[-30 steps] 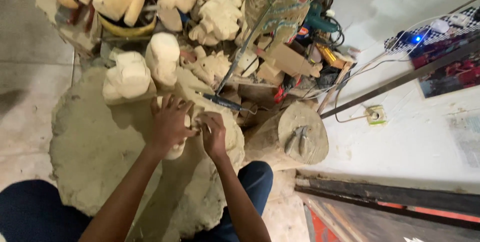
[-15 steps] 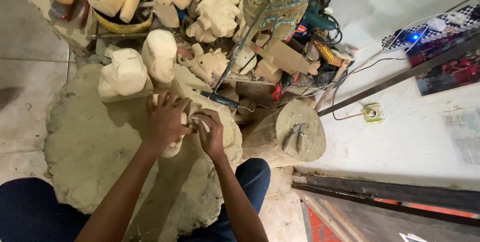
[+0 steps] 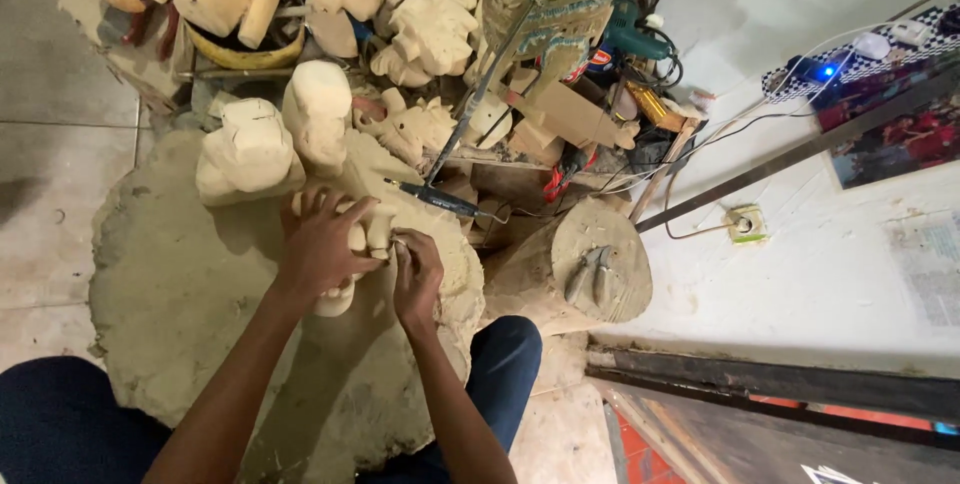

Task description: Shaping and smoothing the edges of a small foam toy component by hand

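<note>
Here, a broad, dust-coated slab of pale wood [image 3: 170, 284] serves as the work block, lying low between the person's knees. Behind it, a heap of rough pale wooden figures [image 3: 300, 4] stands blocked out but not smoothed; a chunky one [image 3: 248, 149] and a rounded one [image 3: 318, 109] sit on the slab's far edge. To the right, a round log stump [image 3: 620, 234] carries a pair of grey pliers [image 3: 590, 274].

Small pale carved wooden figure [image 3: 365, 234]: shape roughed in, surface bare, no paint; finishing appears left to do, judging by its raw look.

Left hand [image 3: 320, 244]: fingers spread over the figure, grip closed on it from above, pressing it to the slab. Right hand [image 3: 415, 274]: grip narrow, pinched at the figure's right side; possibly a small tool in it, too hidden to tell. Both forearms reach forward, elbows low.
</note>
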